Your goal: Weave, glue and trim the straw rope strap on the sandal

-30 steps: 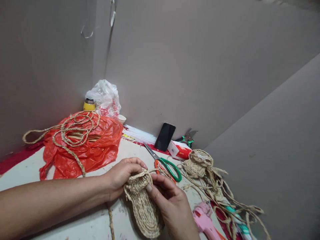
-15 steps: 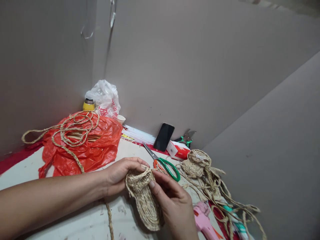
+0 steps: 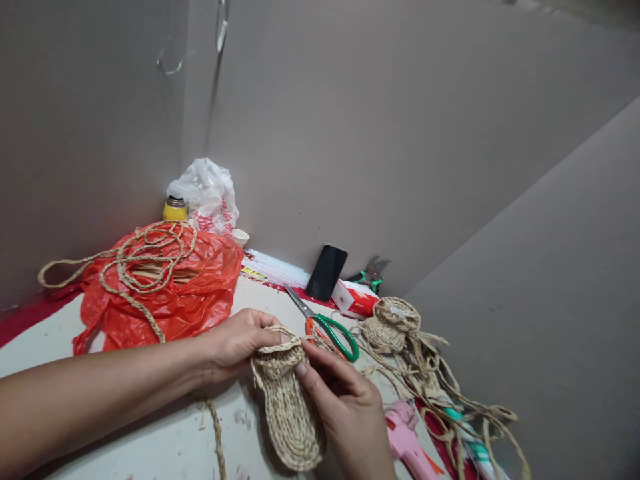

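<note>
- Your left hand grasps the woven straw piece at the left of its rim.
- Your right hand pinches the same piece on its right edge near the rim, thumb on the front.
- You have that piece in front of you above the counter, its rounded end toward you.
- Just beyond your right hand lie the scissors.
- To your right are a pink glue gun and a second woven piece with loose cords.
- On your left, braided cord lies coiled over a red plastic bag.
</note>
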Action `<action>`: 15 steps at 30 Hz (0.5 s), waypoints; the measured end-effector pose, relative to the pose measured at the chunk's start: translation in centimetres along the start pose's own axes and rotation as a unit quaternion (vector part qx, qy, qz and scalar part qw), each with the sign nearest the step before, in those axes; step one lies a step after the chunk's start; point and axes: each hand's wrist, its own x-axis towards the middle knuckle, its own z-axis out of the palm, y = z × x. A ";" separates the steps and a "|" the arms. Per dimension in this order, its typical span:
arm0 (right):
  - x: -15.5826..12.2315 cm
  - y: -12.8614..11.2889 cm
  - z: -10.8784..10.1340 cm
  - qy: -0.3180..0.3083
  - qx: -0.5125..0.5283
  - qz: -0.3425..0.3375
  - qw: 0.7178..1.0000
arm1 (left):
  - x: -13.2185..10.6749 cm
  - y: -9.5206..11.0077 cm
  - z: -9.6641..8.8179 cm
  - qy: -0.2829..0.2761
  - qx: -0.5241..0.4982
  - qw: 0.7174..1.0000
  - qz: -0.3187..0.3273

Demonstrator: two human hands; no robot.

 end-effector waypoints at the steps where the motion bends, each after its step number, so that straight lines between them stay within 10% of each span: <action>1: -0.1 0.2 0.1 0.002 -0.003 -0.007 1.000 | 0.0 -0.1 0.0 0.003 0.004 1.000 -0.001; 15: 0.0 0.8 -0.7 -0.019 -0.145 -0.166 0.975 | -0.2 0.4 0.3 -0.007 0.036 0.999 0.018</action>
